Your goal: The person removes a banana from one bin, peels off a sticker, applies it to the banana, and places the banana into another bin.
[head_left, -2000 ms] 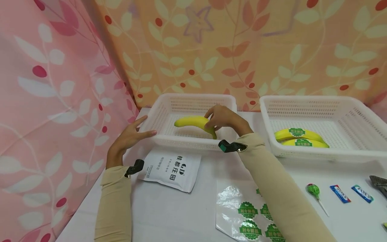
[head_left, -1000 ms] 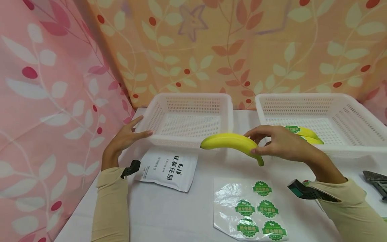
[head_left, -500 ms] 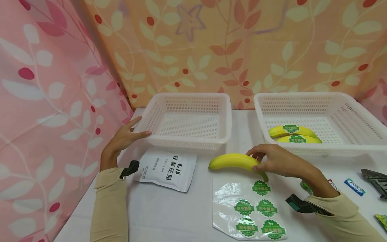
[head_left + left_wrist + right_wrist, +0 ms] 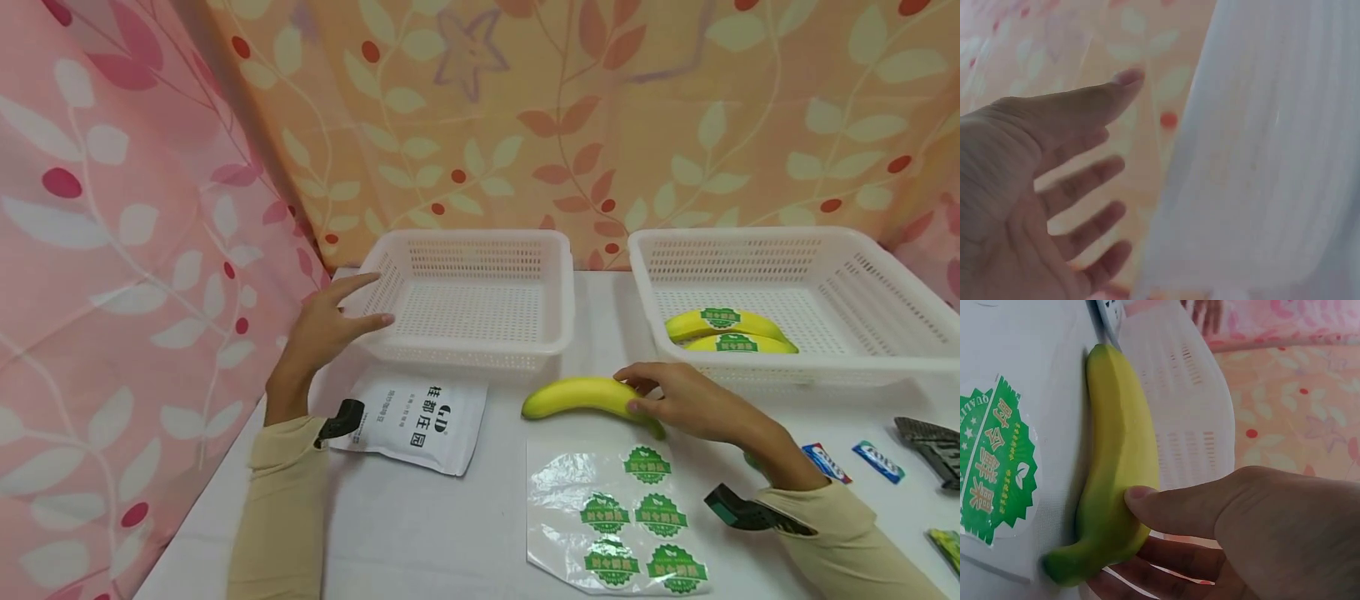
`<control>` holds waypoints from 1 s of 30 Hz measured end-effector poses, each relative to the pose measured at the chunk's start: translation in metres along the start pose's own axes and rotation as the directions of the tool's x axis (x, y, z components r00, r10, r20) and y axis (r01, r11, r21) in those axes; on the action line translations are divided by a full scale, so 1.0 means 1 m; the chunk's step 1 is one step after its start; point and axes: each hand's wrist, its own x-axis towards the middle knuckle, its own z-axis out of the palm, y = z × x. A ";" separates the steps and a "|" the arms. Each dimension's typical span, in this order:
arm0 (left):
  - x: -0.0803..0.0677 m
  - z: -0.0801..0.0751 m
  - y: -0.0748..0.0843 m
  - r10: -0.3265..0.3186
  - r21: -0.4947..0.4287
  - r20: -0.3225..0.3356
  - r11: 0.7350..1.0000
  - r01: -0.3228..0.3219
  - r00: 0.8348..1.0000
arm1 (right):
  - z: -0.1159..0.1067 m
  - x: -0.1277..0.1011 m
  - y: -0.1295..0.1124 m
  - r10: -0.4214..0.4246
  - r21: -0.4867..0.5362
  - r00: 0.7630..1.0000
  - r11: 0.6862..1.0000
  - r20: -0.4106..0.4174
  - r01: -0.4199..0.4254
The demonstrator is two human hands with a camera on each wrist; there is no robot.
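A plain yellow banana point(image 4: 570, 395) lies on the white table just above a clear sheet of green round stickers point(image 4: 617, 517). My right hand point(image 4: 645, 393) grips the banana's stem end, thumb on the near side and fingers over the far side. The right wrist view shows the same banana point(image 4: 1116, 437), my right hand point(image 4: 1147, 534) with its thumb pressed on it, and the sticker sheet point(image 4: 994, 469) beside it. My left hand point(image 4: 358, 305) hovers open, fingers spread, at the front left corner of the empty white basket point(image 4: 558, 308). In the left wrist view my left hand point(image 4: 1079, 181) holds nothing.
A second white basket point(image 4: 862, 250) at the right holds two bananas with green stickers point(image 4: 720, 321). A white printed pouch point(image 4: 416, 417) lies in front of the empty basket. Wrapped sweets point(image 4: 877, 461) and a dark object point(image 4: 930, 442) lie at the right edge. Patterned curtains close off the left and back.
My right hand took the banana out of the left basket and lowered it onto the table above the sticker sheet. My left hand has lifted off the basket's corner.
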 end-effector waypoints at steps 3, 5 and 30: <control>0.000 0.021 0.028 0.170 0.013 -0.024 0.985 -0.170 0.985 | 0.001 0.000 0.002 -0.014 -0.014 1.000 1.000 -0.013 0.013; -0.004 0.037 0.049 0.275 0.001 -0.007 0.962 -0.275 0.961 | 0.001 -0.001 0.002 -0.013 -0.017 1.000 1.000 -0.017 0.013; -0.065 0.223 0.116 0.394 0.095 0.652 0.805 -0.586 0.648 | -0.003 -0.002 0.008 -0.017 -0.011 1.000 1.000 0.018 0.017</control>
